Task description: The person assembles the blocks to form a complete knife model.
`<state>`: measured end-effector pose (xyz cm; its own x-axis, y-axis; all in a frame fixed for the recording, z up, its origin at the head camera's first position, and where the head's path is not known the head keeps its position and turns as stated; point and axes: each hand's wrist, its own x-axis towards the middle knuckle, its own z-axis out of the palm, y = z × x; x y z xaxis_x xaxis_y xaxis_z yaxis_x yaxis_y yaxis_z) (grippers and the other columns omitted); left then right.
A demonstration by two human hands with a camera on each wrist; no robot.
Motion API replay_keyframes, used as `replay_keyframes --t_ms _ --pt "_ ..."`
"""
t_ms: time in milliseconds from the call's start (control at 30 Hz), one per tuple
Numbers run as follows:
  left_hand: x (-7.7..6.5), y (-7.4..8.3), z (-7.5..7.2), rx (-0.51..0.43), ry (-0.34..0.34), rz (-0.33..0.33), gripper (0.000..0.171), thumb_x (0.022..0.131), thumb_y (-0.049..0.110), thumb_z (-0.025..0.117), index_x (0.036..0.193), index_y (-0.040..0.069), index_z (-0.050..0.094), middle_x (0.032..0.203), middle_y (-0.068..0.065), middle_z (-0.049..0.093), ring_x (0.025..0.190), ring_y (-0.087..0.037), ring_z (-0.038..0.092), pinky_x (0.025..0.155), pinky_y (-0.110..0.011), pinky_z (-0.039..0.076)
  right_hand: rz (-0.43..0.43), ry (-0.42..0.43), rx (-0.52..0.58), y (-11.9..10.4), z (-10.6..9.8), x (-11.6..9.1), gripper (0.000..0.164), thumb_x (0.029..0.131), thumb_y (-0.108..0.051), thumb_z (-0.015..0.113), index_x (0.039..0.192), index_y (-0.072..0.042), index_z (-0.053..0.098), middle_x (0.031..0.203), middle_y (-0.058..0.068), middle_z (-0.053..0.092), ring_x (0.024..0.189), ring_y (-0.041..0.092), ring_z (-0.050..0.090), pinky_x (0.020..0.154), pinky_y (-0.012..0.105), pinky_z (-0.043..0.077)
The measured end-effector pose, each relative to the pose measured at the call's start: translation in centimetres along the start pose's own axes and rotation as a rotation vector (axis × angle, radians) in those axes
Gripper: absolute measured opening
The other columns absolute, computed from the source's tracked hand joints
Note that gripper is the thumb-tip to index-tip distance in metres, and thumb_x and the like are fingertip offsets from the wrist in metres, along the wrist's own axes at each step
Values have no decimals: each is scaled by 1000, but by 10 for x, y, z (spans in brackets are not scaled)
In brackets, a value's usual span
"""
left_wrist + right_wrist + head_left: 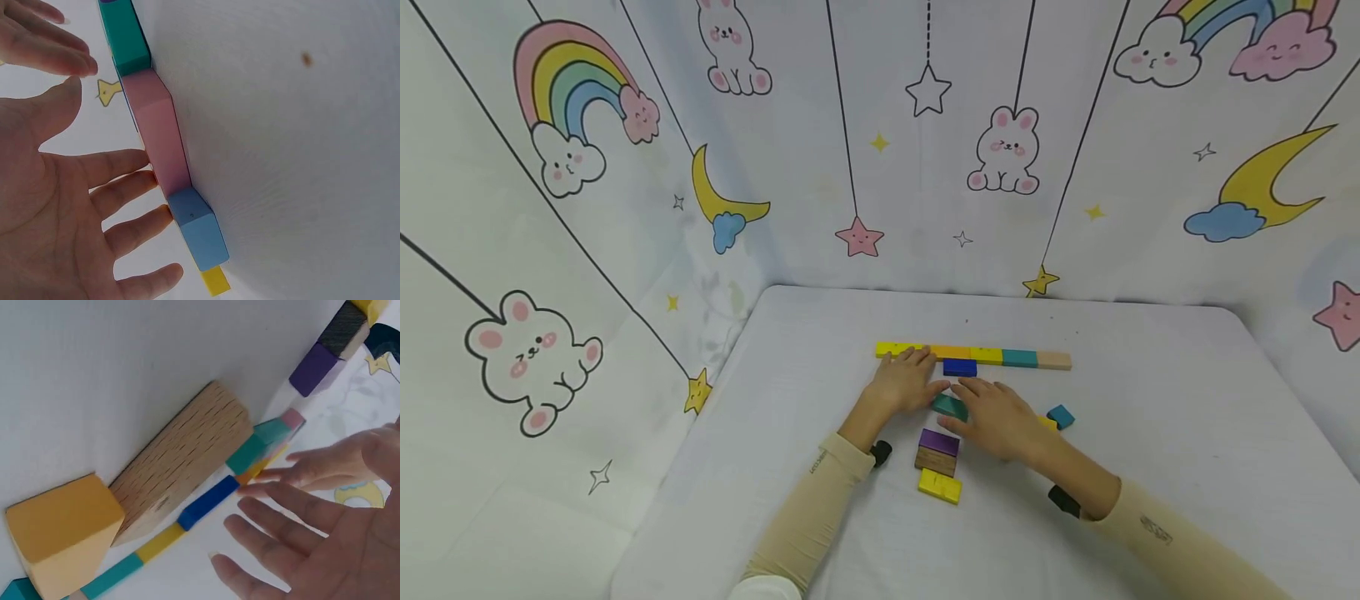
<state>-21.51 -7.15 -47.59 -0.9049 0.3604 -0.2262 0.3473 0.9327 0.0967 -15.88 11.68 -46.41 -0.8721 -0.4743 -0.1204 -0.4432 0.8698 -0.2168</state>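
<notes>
My left hand (904, 385), fingers straight and spread, lies over the left part of a block row. In the left wrist view its fingertips meet the edges of a pink block (159, 131) and a light-blue block (199, 225); whether they press is unclear. The head view has that hand covering both blocks. My right hand (1000, 417) hovers with loosely extended fingers beside a green block (950, 407), which sits between the hands. Beyond it is a dark blue block (960, 367). Right wrist view: a wood-grain block (181, 462) and an orange block (62, 531) lie near the right hand.
At the back, a straight row holds yellow (987, 356), teal (1019, 358) and beige (1054, 361) blocks, among others. Nearer me are purple (940, 442), brown (936, 461) and yellow (940, 486) blocks. A small blue block (1061, 417) lies right, on the white table (1187, 433).
</notes>
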Motion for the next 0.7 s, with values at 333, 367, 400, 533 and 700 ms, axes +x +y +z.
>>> replay_keyframes --t_ms 333,367,400,533,700 --pt "-1 0 0 -5 4 2 72 108 64 35 164 19 36 172 -2 27 157 -27 28 125 -59 24 -43 -29 -20 -6 2 -16 70 101 -59 59 145 -5 61 150 17 57 143 38 48 117 66 35" --pt "0 0 0 -5 4 3 72 108 64 35 164 19 36 172 -2 27 157 -27 28 125 -59 24 -49 -29 -19 -7 1 -17 69 101 -59 59 144 -5 62 149 17 58 143 38 49 117 67 35" --pt "0 0 0 -4 5 4 72 108 64 35 164 19 36 172 -2 27 157 -27 28 125 -59 24 -51 -29 -19 -7 1 -18 68 101 -58 59 144 -6 62 149 16 58 143 39 49 116 67 35" --pt "0 0 -1 -5 5 5 72 108 63 36 164 19 36 172 -2 27 157 -27 28 125 -60 25 -57 -38 -19 -8 1 -21 65 102 -57 60 144 -8 63 150 16 57 143 40 48 116 69 34" --pt "1 0 0 -2 6 3 71 108 63 36 164 19 36 172 -2 27 157 -27 28 125 -60 25 -60 -36 -31 -9 1 -23 64 102 -56 60 143 -7 63 150 17 57 143 41 48 116 69 34"
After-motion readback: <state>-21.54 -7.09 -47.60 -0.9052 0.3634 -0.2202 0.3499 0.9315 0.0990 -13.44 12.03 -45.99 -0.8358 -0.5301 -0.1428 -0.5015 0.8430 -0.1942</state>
